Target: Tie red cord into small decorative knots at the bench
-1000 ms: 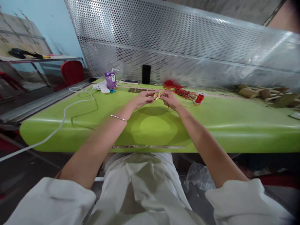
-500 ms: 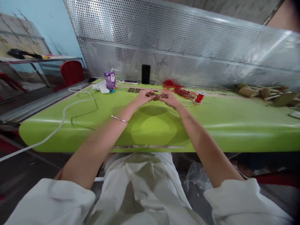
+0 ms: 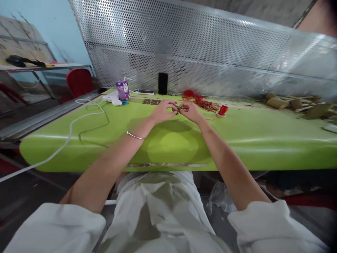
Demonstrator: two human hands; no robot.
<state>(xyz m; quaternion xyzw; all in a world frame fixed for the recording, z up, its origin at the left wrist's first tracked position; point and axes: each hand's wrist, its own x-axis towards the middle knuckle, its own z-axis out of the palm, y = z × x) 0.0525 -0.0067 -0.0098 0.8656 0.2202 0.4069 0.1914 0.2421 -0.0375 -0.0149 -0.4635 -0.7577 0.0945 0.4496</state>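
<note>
Above the green tabletop, my left hand (image 3: 163,111) and my right hand (image 3: 191,111) meet with their fingertips pinched. Between them is a small dark brown piece (image 3: 176,111), mostly hidden by the fingers; it looks like one or more coin-like discs. Just behind my left hand, flat brown discs (image 3: 151,102) lie in rows. Beyond my right hand sits a tangle of red string (image 3: 193,95), with brown coin-like pieces (image 3: 210,105) strung along it. A spool of red thread (image 3: 223,110) stands to the right of that.
A white glue-gun-like tool (image 3: 113,98) with a white cable (image 3: 71,130) lies left, beside a purple packet (image 3: 122,90). A black phone (image 3: 163,83) leans on the perforated metal panel (image 3: 210,52). Wooden pieces (image 3: 276,102) are piled at the far right of the green table (image 3: 250,137).
The fingers of both hands have shifted around the small brown piece, which now shows less. My left hand's fingers arch more. The camera view has moved slightly.
</note>
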